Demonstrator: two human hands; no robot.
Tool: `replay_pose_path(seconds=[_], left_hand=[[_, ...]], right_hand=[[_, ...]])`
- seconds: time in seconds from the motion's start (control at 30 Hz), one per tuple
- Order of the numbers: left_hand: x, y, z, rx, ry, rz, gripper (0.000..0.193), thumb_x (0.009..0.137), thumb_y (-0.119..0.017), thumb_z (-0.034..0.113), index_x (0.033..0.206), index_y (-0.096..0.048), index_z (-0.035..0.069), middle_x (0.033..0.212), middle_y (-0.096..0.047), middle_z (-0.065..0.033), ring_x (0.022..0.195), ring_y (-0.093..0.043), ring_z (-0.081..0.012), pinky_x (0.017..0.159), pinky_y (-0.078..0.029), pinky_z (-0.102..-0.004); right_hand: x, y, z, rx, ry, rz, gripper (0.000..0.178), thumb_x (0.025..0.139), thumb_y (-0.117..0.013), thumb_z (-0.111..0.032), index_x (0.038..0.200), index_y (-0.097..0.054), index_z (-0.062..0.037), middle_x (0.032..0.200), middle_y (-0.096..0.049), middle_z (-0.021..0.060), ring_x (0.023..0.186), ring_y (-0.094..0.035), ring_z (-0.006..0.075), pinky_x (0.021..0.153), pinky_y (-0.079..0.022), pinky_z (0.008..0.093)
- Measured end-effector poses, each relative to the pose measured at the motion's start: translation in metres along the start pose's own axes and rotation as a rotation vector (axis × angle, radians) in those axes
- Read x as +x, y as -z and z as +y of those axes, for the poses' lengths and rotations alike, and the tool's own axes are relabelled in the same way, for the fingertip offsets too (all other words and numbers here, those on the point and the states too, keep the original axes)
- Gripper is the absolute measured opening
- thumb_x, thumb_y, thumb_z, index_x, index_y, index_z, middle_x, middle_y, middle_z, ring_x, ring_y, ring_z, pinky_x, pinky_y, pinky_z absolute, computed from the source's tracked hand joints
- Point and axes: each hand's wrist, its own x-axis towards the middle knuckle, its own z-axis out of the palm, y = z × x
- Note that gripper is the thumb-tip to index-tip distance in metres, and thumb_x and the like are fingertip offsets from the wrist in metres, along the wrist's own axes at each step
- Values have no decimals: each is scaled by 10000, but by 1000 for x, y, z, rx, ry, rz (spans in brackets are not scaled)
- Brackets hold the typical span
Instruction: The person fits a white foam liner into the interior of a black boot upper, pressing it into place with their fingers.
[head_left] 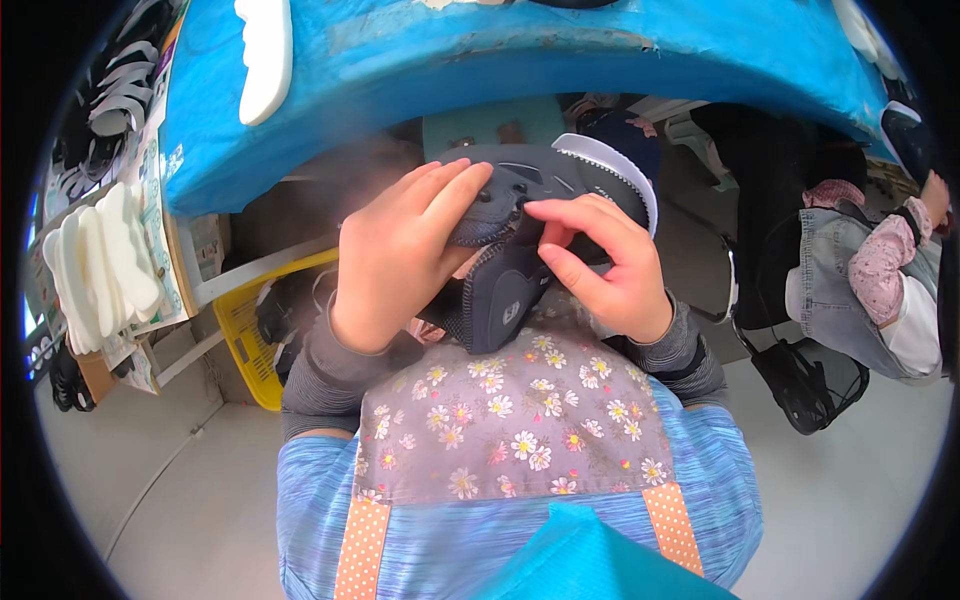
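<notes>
A dark grey-blue shoe (500, 292) rests above my lap, against my floral apron (520, 400). It has a zigzag-stitched edge, dark eyelets and a white curved strip (622, 172) along its far right side. My left hand (392, 250) grips the shoe from the left, its fingers laid across the top beside the eyelets. With bent index finger and thumb, my right hand (612, 262) closes on the shoe's edge by the eyelets. Whether a lace or other small part sits between those fingertips cannot be made out. Both palms hide parts of the shoe.
A blue-covered table (480, 70) curves ahead, with a white sole-shaped piece (265, 60) on it. Several similar white pieces (105, 260) stand at left, above a yellow basket (240, 345). Another person (850, 270) sits at right, near a dark shoe (903, 140).
</notes>
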Motion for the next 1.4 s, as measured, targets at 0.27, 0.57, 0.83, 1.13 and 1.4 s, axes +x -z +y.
replay_pose_path(seconds=[0.27, 0.57, 0.83, 1.13, 1.4], left_hand=[[-7, -6, 2, 59, -44, 12, 584, 635, -810, 205, 1182, -636, 100, 1113, -687, -82, 1025, -674, -286, 790, -564, -360], [-10, -18, 3, 49, -78, -1, 457, 695, -754, 177, 1121, -631, 65, 1074, -693, -96, 992, -688, -286, 768, -565, -353], [-4, -23, 2, 20, -81, -47, 289, 787, -615, 49, 1074, -606, 78, 1031, -681, -65, 937, -685, -263, 715, -554, -348], [0, -24, 4, 58, -163, -152, 283, 762, -607, 72, 1044, -587, 88, 1037, -663, -56, 923, -663, -243, 647, -539, -337], [9, -19, -1, 95, -190, -124, 319, 769, -611, 89, 1088, -590, 73, 1079, -658, -75, 973, -661, -266, 675, -547, -348]], right_hand=[[-3, 2, -4, -21, -28, -58, 434, 800, -657, -31, 1232, -647, -74, 741, -605, 56, 631, -571, 180, 613, -481, 300], [-8, 13, -13, 64, -266, -351, 632, 727, -606, -43, 1355, -536, -63, 598, -615, 102, 512, -626, 269, 519, -481, 354], [-3, 16, -9, 416, -573, -514, 851, 742, -525, 13, 1544, -250, -68, 579, -622, 59, 474, -568, 117, 507, -463, 254], [13, 30, 6, 379, -589, -706, 723, 785, -522, -31, 1491, -365, -40, 622, -636, 80, 498, -592, 128, 523, -479, 265], [5, 18, 12, 650, -603, -546, 715, 810, -528, -30, 1499, -336, -25, 655, -639, 74, 567, -613, 117, 567, -501, 254]])
